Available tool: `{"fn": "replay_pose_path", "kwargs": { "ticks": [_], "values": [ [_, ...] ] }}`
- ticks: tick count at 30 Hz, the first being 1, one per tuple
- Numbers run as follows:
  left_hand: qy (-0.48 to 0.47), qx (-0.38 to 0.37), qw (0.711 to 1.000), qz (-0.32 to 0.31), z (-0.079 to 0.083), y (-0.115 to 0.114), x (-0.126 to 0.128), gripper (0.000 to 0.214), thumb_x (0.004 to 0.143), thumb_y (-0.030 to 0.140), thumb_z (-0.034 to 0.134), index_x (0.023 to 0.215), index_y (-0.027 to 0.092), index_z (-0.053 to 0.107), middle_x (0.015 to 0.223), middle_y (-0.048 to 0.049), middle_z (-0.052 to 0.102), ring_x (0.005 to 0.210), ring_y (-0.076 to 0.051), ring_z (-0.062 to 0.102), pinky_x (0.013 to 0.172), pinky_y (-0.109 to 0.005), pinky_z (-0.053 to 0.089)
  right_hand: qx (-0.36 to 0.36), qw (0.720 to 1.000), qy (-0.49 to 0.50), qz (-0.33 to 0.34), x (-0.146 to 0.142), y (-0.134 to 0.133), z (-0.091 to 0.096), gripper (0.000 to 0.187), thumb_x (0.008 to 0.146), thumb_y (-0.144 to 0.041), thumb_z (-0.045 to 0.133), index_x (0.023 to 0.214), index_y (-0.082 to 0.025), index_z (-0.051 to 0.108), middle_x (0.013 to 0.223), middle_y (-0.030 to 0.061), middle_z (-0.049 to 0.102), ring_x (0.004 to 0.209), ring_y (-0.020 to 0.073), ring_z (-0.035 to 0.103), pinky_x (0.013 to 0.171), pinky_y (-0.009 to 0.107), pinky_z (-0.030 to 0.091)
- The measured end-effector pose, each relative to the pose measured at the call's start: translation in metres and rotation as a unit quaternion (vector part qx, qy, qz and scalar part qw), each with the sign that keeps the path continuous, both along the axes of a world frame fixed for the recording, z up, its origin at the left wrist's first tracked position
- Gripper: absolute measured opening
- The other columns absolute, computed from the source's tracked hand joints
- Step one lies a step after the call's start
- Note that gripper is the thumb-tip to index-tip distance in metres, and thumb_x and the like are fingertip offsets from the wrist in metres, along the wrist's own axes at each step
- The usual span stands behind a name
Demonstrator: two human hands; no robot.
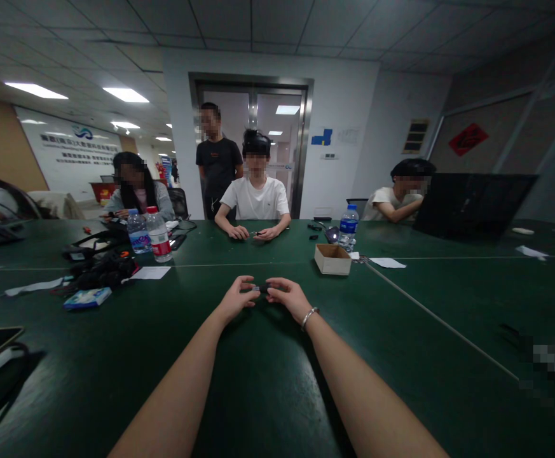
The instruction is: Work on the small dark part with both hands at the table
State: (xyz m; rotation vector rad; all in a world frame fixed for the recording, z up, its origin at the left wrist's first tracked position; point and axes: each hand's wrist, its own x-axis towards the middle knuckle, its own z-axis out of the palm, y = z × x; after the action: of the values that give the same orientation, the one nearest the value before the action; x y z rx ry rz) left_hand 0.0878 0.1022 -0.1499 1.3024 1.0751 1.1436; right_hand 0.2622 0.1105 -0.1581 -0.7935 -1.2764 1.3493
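Observation:
Just above the green table point(258, 407), straight ahead of me, both hands meet at a small dark object point(264, 290) with a pale bluish end on its left side. My left hand point(236, 301) pinches the pale end between thumb and fingertips. On the other side, my right hand point(290, 299) has its thumb and fingers closed on the dark part. The object is too small and dim to name, and fingertips cover some of it. A silver bracelet point(309, 317) circles my right wrist.
An open cardboard box point(333, 261) stands beyond my right hand, near a blue-labelled water bottle point(348, 228). To the left are two bottles, one red-capped point(159, 235), tangled black gear point(103, 270) and a blue-white packet point(87, 298). Across the table sits a person in white point(257, 198).

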Motion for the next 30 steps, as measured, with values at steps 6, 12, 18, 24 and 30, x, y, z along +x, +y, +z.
{"fn": "replay_pose_path", "kwargs": {
  "ticks": [6, 12, 18, 24, 30],
  "values": [
    [0.001, 0.021, 1.0, -0.002, -0.0026, 0.0029, -0.0017, 0.043, 0.061, 0.029, 0.073, 0.093, 0.016, 0.049, 0.095, -0.0085, 0.057, 0.072, -0.014, 0.058, 0.056, -0.021, 0.045, 0.002, 1.0, 0.002, 0.004, -0.0006, -0.001, 0.0008, 0.043, 0.054, -0.029, 0.08, 0.091, -0.014, 0.065, 0.082, 0.0036, 0.059, 0.061, 0.0133, 0.061, 0.06, 0.026, 0.054],
    [-0.065, -0.021, 0.998, 0.008, 0.0004, -0.0008, -0.0029, 0.04, 0.067, 0.031, 0.069, 0.099, 0.015, 0.051, 0.1, -0.0124, 0.055, 0.084, -0.017, 0.058, 0.072, -0.029, 0.049, -0.002, 1.0, 0.0, 0.005, -0.0005, -0.0009, 0.0007, 0.04, 0.055, -0.028, 0.079, 0.09, -0.015, 0.065, 0.084, 0.0042, 0.06, 0.062, 0.0137, 0.062, 0.059, 0.026, 0.054],
    [-0.003, 0.021, 1.0, -0.019, -0.0018, 0.0016, -0.0043, 0.049, 0.066, 0.04, 0.069, 0.104, 0.015, 0.05, 0.072, -0.0039, 0.059, 0.058, -0.011, 0.055, 0.053, -0.02, 0.043, -0.002, 1.0, -0.001, 0.024, -0.0007, -0.0021, 0.0024, 0.04, 0.055, -0.027, 0.079, 0.091, -0.014, 0.065, 0.08, 0.0027, 0.06, 0.061, 0.0133, 0.062, 0.059, 0.024, 0.053],
    [0.048, 0.048, 0.998, 0.008, -0.0056, 0.0054, -0.0004, 0.058, 0.07, 0.04, 0.063, 0.118, 0.018, 0.04, 0.071, -0.0004, 0.056, 0.049, -0.009, 0.052, 0.041, -0.017, 0.035, 0.001, 1.0, -0.009, 0.026, -0.0009, -0.0037, 0.0042, 0.041, 0.055, -0.028, 0.078, 0.091, -0.014, 0.065, 0.083, 0.0031, 0.059, 0.062, 0.0131, 0.062, 0.061, 0.024, 0.053],
    [0.052, 0.03, 0.998, -0.023, -0.0021, 0.0034, 0.0007, 0.041, 0.08, 0.042, 0.048, 0.11, 0.014, 0.046, 0.062, 0.0007, 0.053, 0.045, -0.008, 0.048, 0.04, -0.016, 0.033, 0.004, 0.999, -0.015, 0.037, -0.0006, -0.0012, 0.0015, 0.042, 0.055, -0.029, 0.079, 0.091, -0.013, 0.064, 0.085, 0.0039, 0.06, 0.061, 0.013, 0.061, 0.06, 0.025, 0.053]
  ]
}}
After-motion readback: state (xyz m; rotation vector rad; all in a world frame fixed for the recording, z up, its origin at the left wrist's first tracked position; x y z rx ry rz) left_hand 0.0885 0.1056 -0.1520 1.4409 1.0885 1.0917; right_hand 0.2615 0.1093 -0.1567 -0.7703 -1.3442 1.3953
